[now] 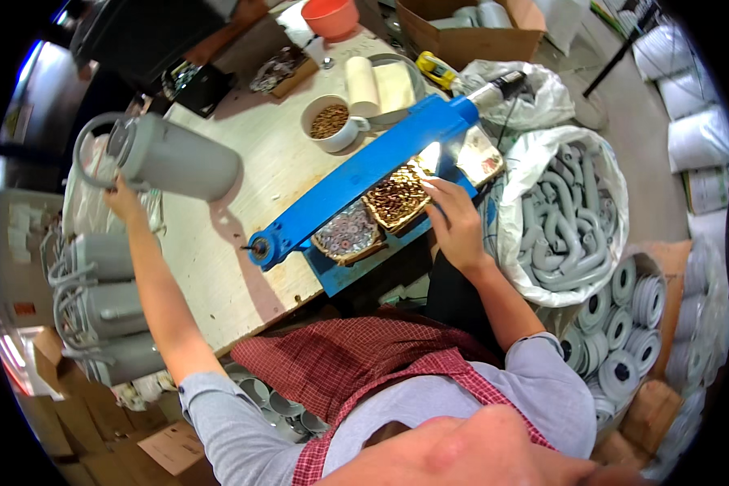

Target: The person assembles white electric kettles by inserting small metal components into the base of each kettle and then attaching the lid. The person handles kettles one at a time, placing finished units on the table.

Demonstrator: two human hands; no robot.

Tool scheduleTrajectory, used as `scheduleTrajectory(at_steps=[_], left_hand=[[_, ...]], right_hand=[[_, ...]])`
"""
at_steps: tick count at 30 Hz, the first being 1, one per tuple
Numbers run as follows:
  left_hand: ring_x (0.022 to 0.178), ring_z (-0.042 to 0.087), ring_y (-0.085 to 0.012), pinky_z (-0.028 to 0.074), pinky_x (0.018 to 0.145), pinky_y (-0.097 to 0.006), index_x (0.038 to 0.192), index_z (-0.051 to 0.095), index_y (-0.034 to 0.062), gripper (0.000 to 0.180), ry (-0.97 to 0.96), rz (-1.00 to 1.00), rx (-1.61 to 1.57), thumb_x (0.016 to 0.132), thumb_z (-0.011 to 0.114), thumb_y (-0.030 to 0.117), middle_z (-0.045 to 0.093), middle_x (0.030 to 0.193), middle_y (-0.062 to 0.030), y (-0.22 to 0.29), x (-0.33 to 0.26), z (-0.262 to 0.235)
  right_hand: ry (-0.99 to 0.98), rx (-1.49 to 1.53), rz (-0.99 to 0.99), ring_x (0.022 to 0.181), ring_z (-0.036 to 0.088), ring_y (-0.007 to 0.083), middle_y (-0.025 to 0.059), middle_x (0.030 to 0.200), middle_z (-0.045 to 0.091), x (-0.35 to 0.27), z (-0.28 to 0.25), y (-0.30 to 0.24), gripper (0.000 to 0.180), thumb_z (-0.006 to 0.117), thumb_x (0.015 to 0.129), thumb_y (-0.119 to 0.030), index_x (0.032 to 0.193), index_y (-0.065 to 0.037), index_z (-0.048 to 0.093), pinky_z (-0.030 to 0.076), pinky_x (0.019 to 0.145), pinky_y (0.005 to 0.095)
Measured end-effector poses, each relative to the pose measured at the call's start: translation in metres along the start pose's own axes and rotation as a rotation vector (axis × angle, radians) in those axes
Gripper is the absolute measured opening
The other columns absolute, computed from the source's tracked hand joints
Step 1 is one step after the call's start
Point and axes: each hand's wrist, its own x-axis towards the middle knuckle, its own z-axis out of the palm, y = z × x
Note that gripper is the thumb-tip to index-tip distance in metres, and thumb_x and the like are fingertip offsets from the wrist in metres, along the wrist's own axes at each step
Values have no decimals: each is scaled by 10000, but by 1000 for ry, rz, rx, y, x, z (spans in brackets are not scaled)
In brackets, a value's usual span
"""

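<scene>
Two hands are seen working far apart across a cluttered wooden workbench. The left hand is stretched out to the bench's left edge, where a grey cylindrical housing with a looped handle is held from below; the fingers appear closed on its underside, though the exact grip is partly hidden by the cylinder itself. The housing lies on its side, its long axis running left to right across the bench, handle end outward toward the left, body pointing in toward the blue lever press. The right hand is laid over a shallow tray of brass-coloured small parts, fingers bent down into the pile; whether a part is pinched cannot be told. Just beside it, nearer the lever's pivot, a second tray of silvery washers is seen. The press arm slants between the two hands, so the cylinder is kept well to its left and the trays under its right side. A white cup of dark fasteners stands behind the lever, and a sack of grey curved handles is open at the right.
</scene>
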Motion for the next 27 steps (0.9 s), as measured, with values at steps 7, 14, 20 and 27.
scheduleTrajectory(at_steps=[7, 14, 20, 27], left_hand=[[940, 667, -219, 518, 810, -340, 1156, 592, -47, 332, 24, -76, -51, 942, 596, 206, 683, 1054, -116, 2, 5, -74], [920, 652, -178, 504, 727, -285, 1157, 585, 41, 307, -61, -155, 156, 974, 578, 287, 672, 1055, -56, 30, -44, -150], [895, 615, -122, 453, 657, -261, 1152, 571, 89, 286, -43, -147, -53, 978, 578, 316, 654, 1046, -11, 14, -76, -207], [903, 607, -171, 495, 715, -323, 1196, 572, 72, 302, 69, -214, -200, 984, 533, 284, 624, 1064, -45, 5, -122, -279]], right_hand=[[-44, -29, 30, 926, 629, 301, 117, 1038, 631, -16, -8, 51, 318, 648, 829, 7, 1144, -34, 627, 522, 776, 363], [-47, -259, -94, 837, 616, 267, 66, 896, 580, -2, 6, 57, 264, 600, 826, -23, 1086, -67, 610, 509, 689, 369], [-11, -265, -156, 877, 633, 276, 76, 997, 639, -6, 18, 64, 245, 594, 810, -13, 1046, -70, 625, 523, 728, 369], [33, -237, -107, 890, 627, 292, 83, 993, 649, -20, -6, 63, 297, 685, 798, -66, 1093, -73, 653, 517, 784, 378]])
